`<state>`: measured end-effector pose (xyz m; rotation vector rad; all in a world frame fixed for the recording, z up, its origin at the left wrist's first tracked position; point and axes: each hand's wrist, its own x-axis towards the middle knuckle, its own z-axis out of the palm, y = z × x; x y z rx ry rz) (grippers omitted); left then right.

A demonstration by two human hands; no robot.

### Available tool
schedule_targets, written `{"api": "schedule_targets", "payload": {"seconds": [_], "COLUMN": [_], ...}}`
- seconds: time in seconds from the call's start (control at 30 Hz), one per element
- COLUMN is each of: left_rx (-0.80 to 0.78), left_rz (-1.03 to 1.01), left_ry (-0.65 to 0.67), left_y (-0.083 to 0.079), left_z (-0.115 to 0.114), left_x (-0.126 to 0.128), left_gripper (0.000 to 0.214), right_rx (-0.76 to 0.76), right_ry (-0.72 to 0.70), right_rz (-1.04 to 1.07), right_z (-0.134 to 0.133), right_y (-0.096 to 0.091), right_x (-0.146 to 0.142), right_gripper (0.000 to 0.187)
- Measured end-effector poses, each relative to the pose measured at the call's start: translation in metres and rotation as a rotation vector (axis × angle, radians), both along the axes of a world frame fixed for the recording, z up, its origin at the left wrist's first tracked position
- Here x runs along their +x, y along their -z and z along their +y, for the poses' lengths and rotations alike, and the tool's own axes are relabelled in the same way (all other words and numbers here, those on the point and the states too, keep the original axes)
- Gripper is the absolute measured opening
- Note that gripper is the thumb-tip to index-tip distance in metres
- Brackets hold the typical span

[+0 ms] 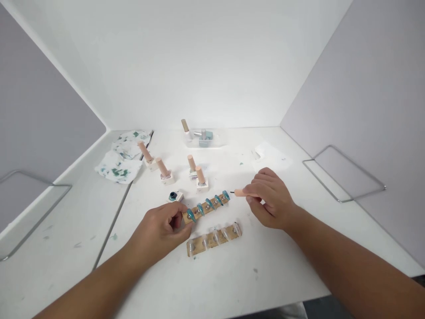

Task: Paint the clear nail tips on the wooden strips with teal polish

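While left hand (162,223) clamps the near-left end of the wooden teal-nail strip (206,210) on the white table (282,266), thumb on near side, right hand (270,197) has fingers curled, grip clamped on pink-handled polish brush (241,192), tip just short of strip's right end. Around the strip: clear-nail strip (214,239) in front; open polish bottle (176,196) just behind-left, near left fingers; four capped polish bottles (201,182) farther behind; clear tray (217,141) farthest back; stained wipes (121,169) well back-left.
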<state>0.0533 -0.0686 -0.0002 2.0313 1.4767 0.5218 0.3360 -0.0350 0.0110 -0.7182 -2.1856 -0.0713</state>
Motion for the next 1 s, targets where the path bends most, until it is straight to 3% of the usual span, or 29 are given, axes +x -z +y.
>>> {"api": "schedule_targets", "payload": {"seconds": [0.07, 0.27, 0.53, 0.73, 1.0], "left_rx": [-0.005, 0.0, -0.029, -0.031, -0.006], "left_rz": [0.006, 0.023, 0.025, 0.029, 0.0], "left_ry": [0.003, -0.001, -0.007, -0.003, -0.011], "left_y": [-0.0017, -0.004, -0.0039, -0.003, 0.0], "left_z": [-0.0001, 0.0004, 0.0, -0.001, 0.0005], "left_x": [0.0003, 0.0018, 0.0013, 0.0012, 0.0001], "left_gripper": [0.017, 0.018, 0.019, 0.021, 0.02], "right_rx": [-0.022, -0.102, 0.004, -0.094, 0.042], "right_ry": [-0.001, -0.183, -0.001, -0.181, 0.02], "right_rz": [-0.036, -0.122, -0.022, -0.112, -0.032], "right_z": [-0.0003, -0.0051, -0.0004, -0.0036, 0.0021], "right_y": [-0.0006, 0.0014, 0.0013, 0.0024, -0.0006], "right_x": [-0.0006, -0.0024, -0.0008, -0.001, -0.0035], "right_gripper": [0.021, 0.022, 0.023, 0.024, 0.022]}}
